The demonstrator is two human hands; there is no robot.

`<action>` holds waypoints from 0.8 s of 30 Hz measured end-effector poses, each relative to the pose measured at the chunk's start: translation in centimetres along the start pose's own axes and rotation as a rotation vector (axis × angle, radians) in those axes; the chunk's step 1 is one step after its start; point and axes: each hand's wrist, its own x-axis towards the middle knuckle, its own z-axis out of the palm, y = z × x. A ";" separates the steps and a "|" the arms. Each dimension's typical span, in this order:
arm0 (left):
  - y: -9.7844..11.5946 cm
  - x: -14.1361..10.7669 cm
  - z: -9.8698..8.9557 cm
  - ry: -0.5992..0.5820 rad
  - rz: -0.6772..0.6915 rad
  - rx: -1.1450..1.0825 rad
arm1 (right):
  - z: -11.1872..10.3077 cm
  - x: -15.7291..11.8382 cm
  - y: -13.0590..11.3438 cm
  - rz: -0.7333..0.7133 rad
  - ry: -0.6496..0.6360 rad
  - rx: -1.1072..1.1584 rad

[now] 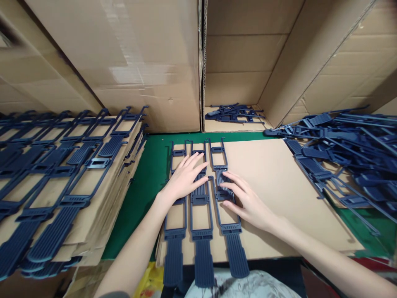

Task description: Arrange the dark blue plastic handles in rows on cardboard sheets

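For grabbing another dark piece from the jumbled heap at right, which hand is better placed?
Probably the right hand: it is nearer the jumbled heap, with bare cardboard between; the left hand lies farther off.

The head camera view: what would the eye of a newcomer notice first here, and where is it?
First, probably, the dark blue ribbed parts lined up on the cardboard sheet in the centre, with the left hand over the middle column and the right hand at the right one. Then the contrast: a tangled heap of similar parts at the right, against neat rows on layered cardboard at the left.
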 end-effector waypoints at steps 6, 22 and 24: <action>0.1 0.0 -0.1 0.004 -0.004 -0.016 | -0.2 0.1 0.4 0.032 -0.006 -0.053; 0.0 0.0 0.1 0.005 0.011 0.001 | 0.0 0.0 0.5 -0.011 -0.026 -0.123; 0.0 0.0 0.0 0.010 0.011 -0.001 | 0.0 0.0 0.3 -0.025 -0.026 -0.130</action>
